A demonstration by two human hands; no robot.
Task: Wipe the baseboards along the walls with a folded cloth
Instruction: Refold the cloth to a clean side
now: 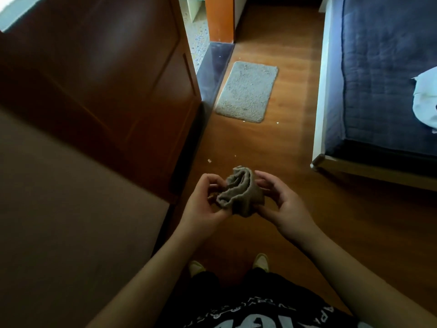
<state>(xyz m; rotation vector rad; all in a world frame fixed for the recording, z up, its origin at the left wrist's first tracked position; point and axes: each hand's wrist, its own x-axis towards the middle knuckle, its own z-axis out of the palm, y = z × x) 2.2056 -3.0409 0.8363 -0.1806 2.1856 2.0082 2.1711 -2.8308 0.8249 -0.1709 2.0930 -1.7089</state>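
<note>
A small grey-brown cloth [240,191], bunched into loose folds, hangs in front of me above the wooden floor. My left hand [205,202] grips its left edge with curled fingers and thumb. My right hand [281,200] holds the right side, thumb underneath and fingers curled over the top. A dark baseboard strip [214,74] runs along the foot of the doorway wall ahead on the left. The wall base near me is hidden behind the wooden door.
A brown wooden door [106,91] stands open on my left. A grey mat [247,91] lies ahead on the wooden floor [295,114]. A bed with a dark blue cover [383,79] fills the right. Small crumbs dot the floor. My shoes [260,261] show below.
</note>
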